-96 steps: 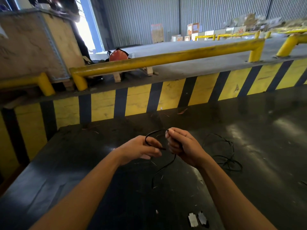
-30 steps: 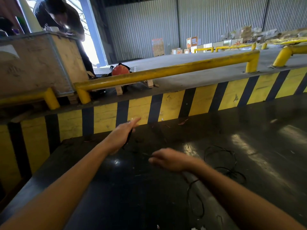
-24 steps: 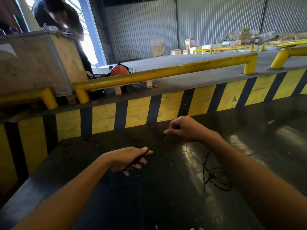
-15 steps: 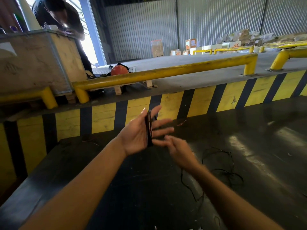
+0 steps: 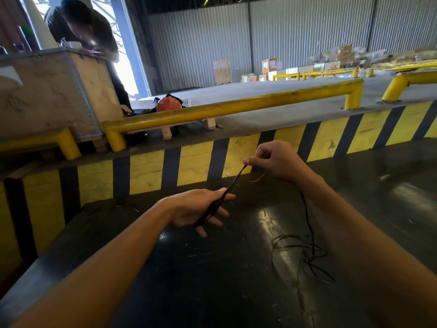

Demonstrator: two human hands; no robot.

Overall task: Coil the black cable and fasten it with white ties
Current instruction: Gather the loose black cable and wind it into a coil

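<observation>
Risk, judged from the present layout: the black cable [image 5: 230,185] is stretched taut between the two hands, and the gathered loops sit only loosely in the left hand [image 5: 198,208]. If the right hand [image 5: 275,159] pulls harder than the left can hold, the loops may slide out of the palm and the coil comes undone. Second risk: the free length runs down from the right hand, along the forearm, into a loose tangle [image 5: 305,252] on the dark table [image 5: 189,280]. Drawing it in quickly could tighten that tangle into a knot, or drag it toward the table's near edge. No white ties are visible in this view, so fastening looks some way off; the coil would have to be held one-handed while a tie is found.

Left hand: partly closed, palm turned up and inward, fingers [image 5: 218,213] spread rather than clamped. It holds a bundle of several cable strands lying across the palm; the grip looks light.

Right hand: raised near the yellow-and-black striped barrier [image 5: 146,174], closed in a pinch. Thumb and forefinger grip the cable at the top of the taut run; the other fingers are curled.

Cable location: part bundled in the left palm, part taut between the hands, remainder heaped on the table by the right forearm.
</observation>
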